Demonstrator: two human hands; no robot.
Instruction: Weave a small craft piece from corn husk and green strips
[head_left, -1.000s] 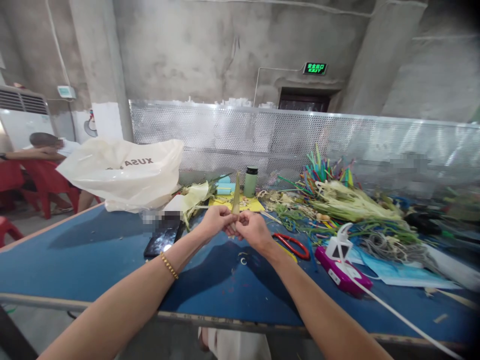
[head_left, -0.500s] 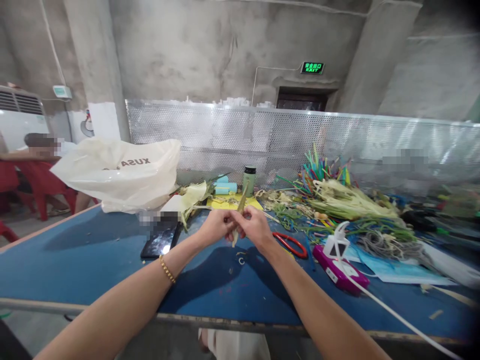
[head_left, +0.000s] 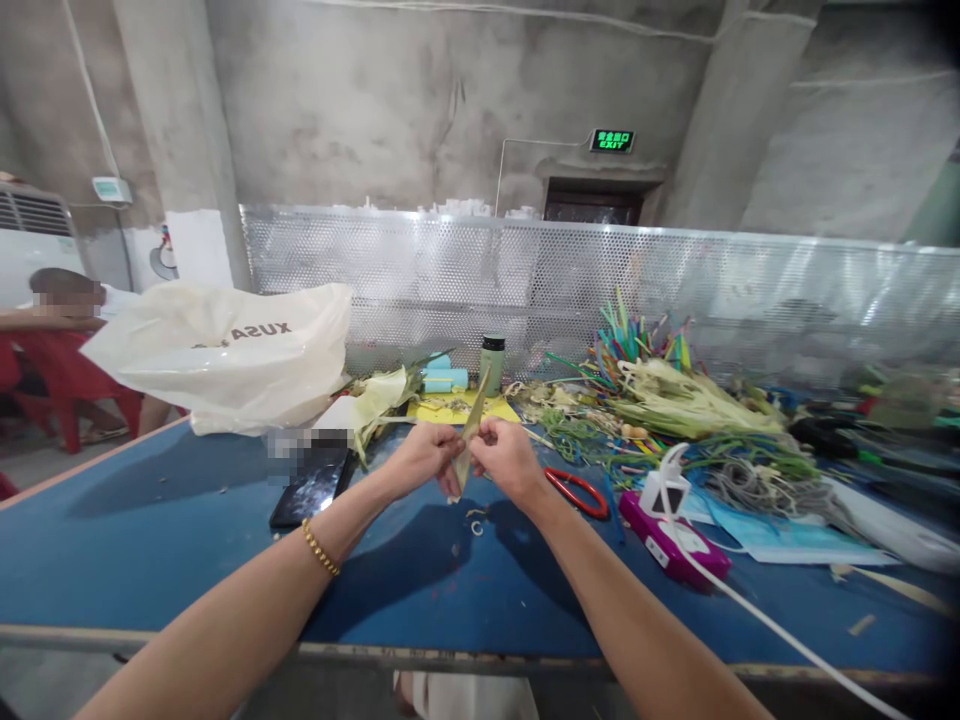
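Observation:
Between my hands stands a pale green strip of corn husk (head_left: pixel 468 440), slanting up to a pointed tip. My left hand (head_left: pixel 427 458) pinches its left side, and my right hand (head_left: pixel 507 458) pinches its right side at about the same height. The fingertips partly cover the strip. Beneath my hands, small pale scraps (head_left: pixel 477 526) lie on the blue tabletop (head_left: pixel 420 580). Red-handled scissors or pliers (head_left: pixel 577 493) rest just right of my right hand; their working end is hidden. A dark tablet or phone (head_left: pixel 311 492) lies to the left of my left hand.
A white plastic bag (head_left: pixel 225 350) stands at the back left. Behind my hands are a green bottle (head_left: pixel 491 365) and yellow sheet (head_left: pixel 435 408). Husks (head_left: pixel 682 400) and coloured stems pile up at the back right. A purple power strip (head_left: pixel 671 540) trails a white cable. A person (head_left: pixel 67 300) sits far left.
My hands have drawn slightly apart, and the husk strip between them now shows wider and more opened out. The view has shifted slightly.

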